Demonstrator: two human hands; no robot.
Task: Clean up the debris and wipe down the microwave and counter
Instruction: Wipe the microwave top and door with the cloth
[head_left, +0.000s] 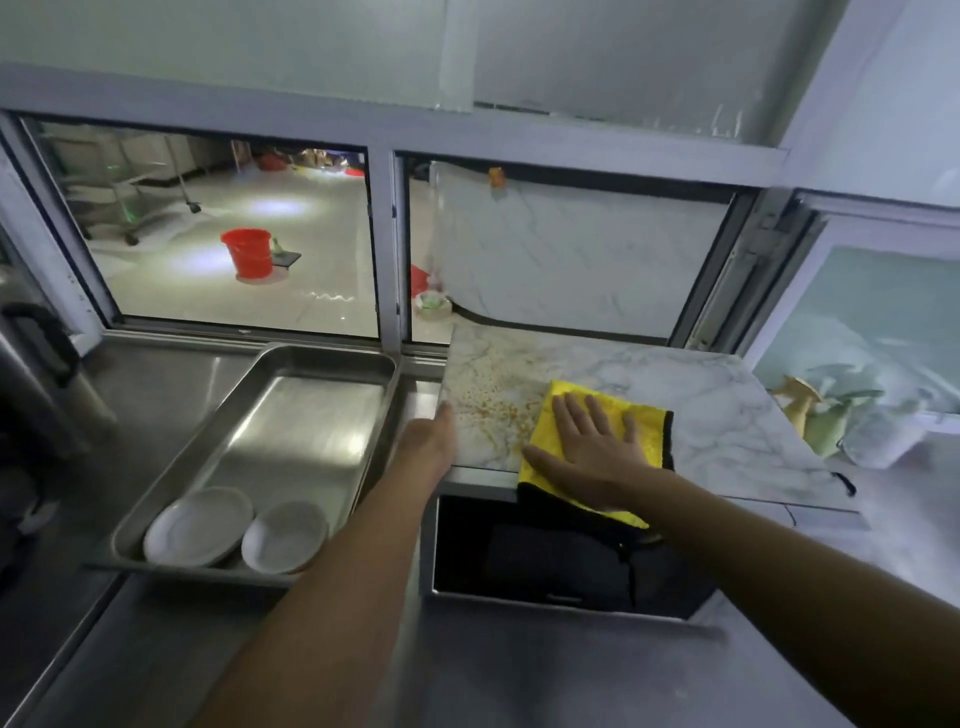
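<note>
Yellow cloth (597, 415) under flat right hand (597, 447) (fingers spread); left hand (434, 441) grip unclear.

Steel counter (171, 384) carries a metal tray (291, 364) and the microwave (545, 561). On the microwave's marble slab (701, 410): scattered crumbs (493, 405) and a yellow cloth (644, 421).

— Cloth (605, 415)? Yellow, black-edged, spread flat on the marbled microwave top (675, 395), near edge drooping over the dark door (545, 561).
— And debris (498, 405)?
— Orange-yellow crumbs, scattered over the top's left part, just left of the cloth, near the edge.
</note>
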